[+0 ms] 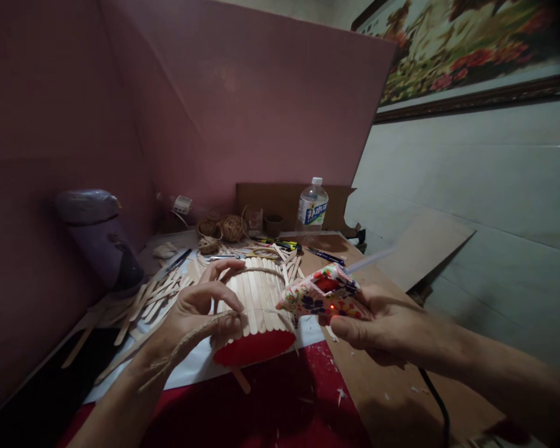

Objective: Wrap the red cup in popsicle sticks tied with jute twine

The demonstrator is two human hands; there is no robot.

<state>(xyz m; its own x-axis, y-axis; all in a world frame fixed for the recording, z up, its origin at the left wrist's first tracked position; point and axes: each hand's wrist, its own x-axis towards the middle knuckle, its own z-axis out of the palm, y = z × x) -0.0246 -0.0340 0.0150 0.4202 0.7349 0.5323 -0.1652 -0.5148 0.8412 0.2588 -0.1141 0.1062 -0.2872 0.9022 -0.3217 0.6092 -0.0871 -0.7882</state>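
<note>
A cylinder of craft sticks (256, 295) with a red end facing me lies tilted in the middle. One strand of twine rings its far part. My left hand (193, 305) pinches a length of twine (182, 342) between thumb and forefinger against the sticks; the loose tail hangs over my wrist. Closed round a flower-patterned hot glue gun (317, 295) is my right hand (378, 323). The gun's nozzle points left, at or very near the cylinder's side. A small red light glows on the gun, and a clear glue stick (371, 260) sticks out of its back.
Loose craft sticks (154, 298) are scattered on the left. Behind stand balls of twine (233, 228), a plastic bottle (313, 205) and a yellow-black cutter (280, 242). A purple flask (100, 239) is at far left. A black cord (436, 398) runs below my right arm.
</note>
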